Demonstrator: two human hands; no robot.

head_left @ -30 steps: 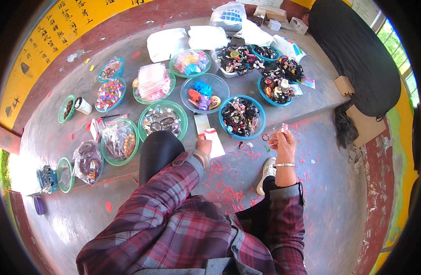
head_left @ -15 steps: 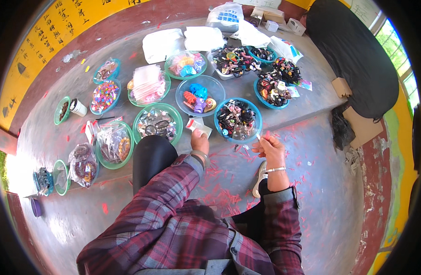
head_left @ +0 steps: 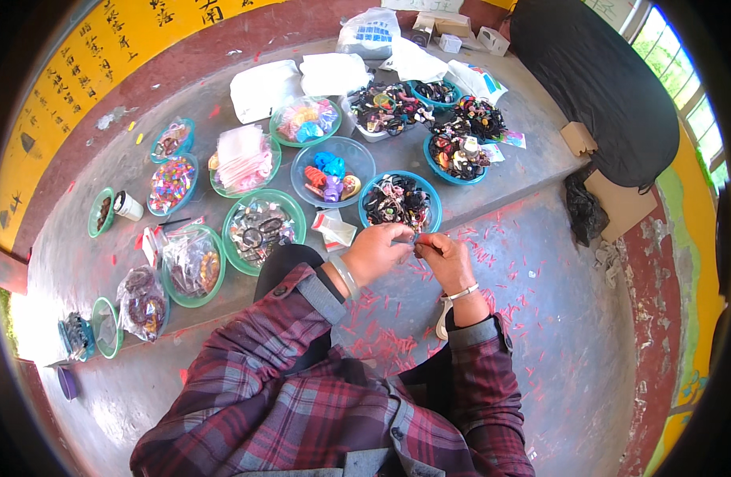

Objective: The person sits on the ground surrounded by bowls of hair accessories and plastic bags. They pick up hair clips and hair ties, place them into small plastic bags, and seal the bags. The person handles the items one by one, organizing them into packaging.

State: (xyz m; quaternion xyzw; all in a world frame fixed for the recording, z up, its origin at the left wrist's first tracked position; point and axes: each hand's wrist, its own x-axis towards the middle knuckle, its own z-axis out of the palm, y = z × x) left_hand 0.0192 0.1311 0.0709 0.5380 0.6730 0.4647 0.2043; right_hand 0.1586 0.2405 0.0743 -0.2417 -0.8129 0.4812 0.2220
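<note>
My left hand (head_left: 379, 254) and my right hand (head_left: 447, 261) meet at the fingertips, just in front of a blue basin (head_left: 440, 216). Both are closed in a pinch on something small and dark; it is mostly hidden by the fingers and I cannot make out its kind. Inside that basin lies a heap of dark hair ties (head_left: 396, 203) with small coloured ornaments. Beyond my left hand, a small clear plastic packet (head_left: 334, 228) with a red edge lies by the basin. To its left is a green basin (head_left: 299, 213) of clear-bagged dark accessories.
A clear basin (head_left: 302, 155) holds coloured scrunchies. Pale pink bags (head_left: 244, 159) fill a green basin, and bright beads (head_left: 173, 184) fill a blue one. White bags (head_left: 264, 85) lie at the back. The step's edge (head_left: 509, 208) runs at right; red scraps (head_left: 381, 338) litter the lower floor.
My left hand has left the clear packet and moved right. My right hand has come left to meet it; a small white thing earlier in its pinch no longer shows.
</note>
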